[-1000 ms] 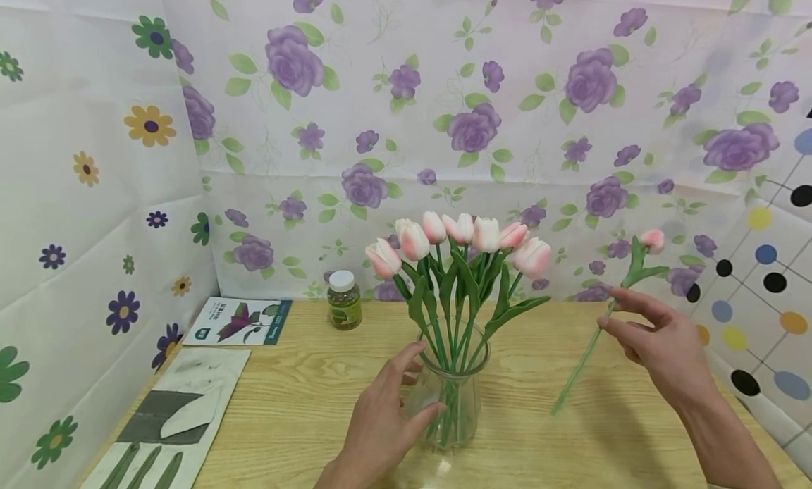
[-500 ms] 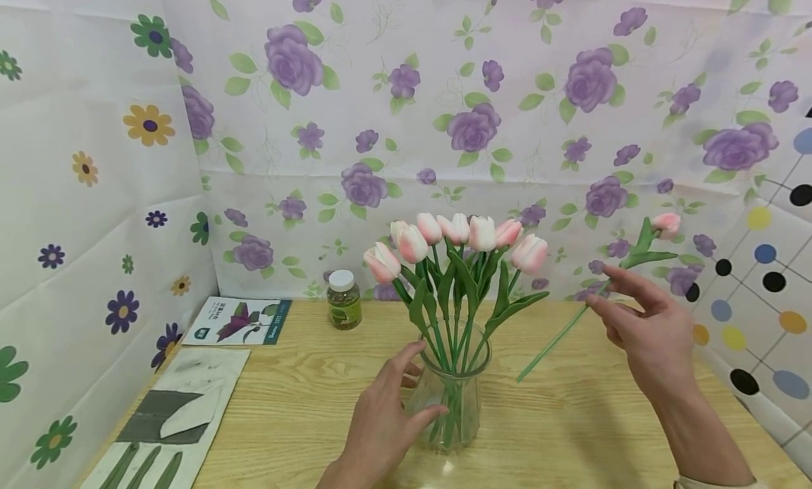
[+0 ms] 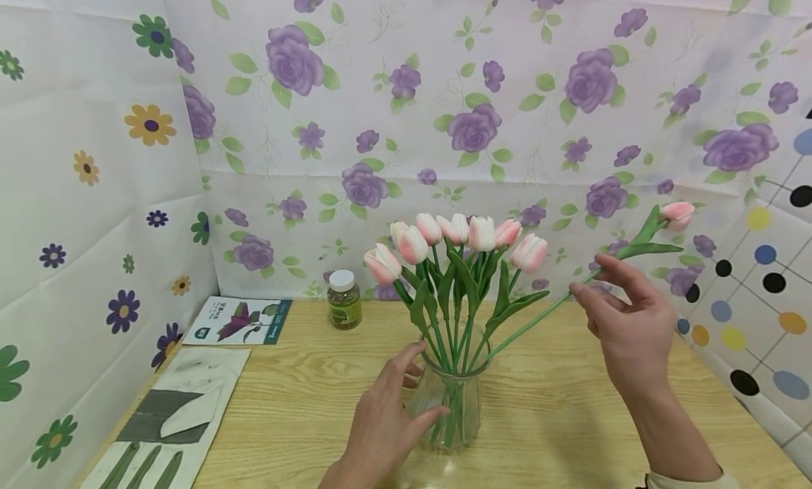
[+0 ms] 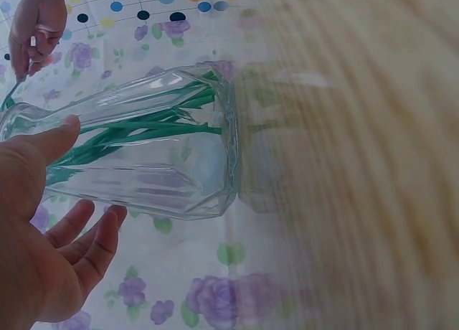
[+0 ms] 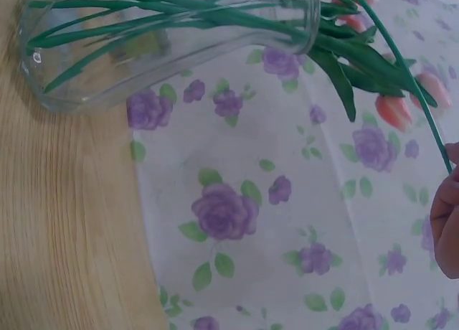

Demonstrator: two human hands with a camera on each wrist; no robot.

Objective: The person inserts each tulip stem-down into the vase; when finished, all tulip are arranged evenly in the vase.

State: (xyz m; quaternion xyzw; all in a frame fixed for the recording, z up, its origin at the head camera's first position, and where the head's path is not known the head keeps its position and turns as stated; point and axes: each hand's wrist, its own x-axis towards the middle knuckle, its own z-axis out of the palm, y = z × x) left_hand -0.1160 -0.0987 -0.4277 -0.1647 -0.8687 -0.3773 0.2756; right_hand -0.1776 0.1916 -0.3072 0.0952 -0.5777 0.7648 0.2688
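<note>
A clear glass vase (image 3: 468, 411) stands upright on the table, holding several pink-and-white tulips (image 3: 482, 234) with green leaves. My left hand (image 3: 383, 422) is around its left side; in the left wrist view, the thumb lies across the glass near the neck and the fingers curve along the opposite side. Up to the right, my right hand (image 3: 634, 327) pinches a single tulip (image 3: 677, 215) by its stem between thumb and fingers. That tulip slants, bloom to the upper right, its stem's lower end at the vase's rim (image 5: 313, 18). Whether the tip is inside the mouth is unclear.
Behind the vase stands a jar with a white lid (image 3: 345, 302). At the left lie a printed booklet (image 3: 237, 321) and a pale sheet (image 3: 180, 397) with grey and green shapes. Patterned cloths (image 3: 406, 137) enclose the wooden table (image 3: 292, 411) at the back and sides.
My right hand has moved left with the single tulip, which has tilted further, and its stem's end has come to the vase's rim. My left hand stays on the vase.
</note>
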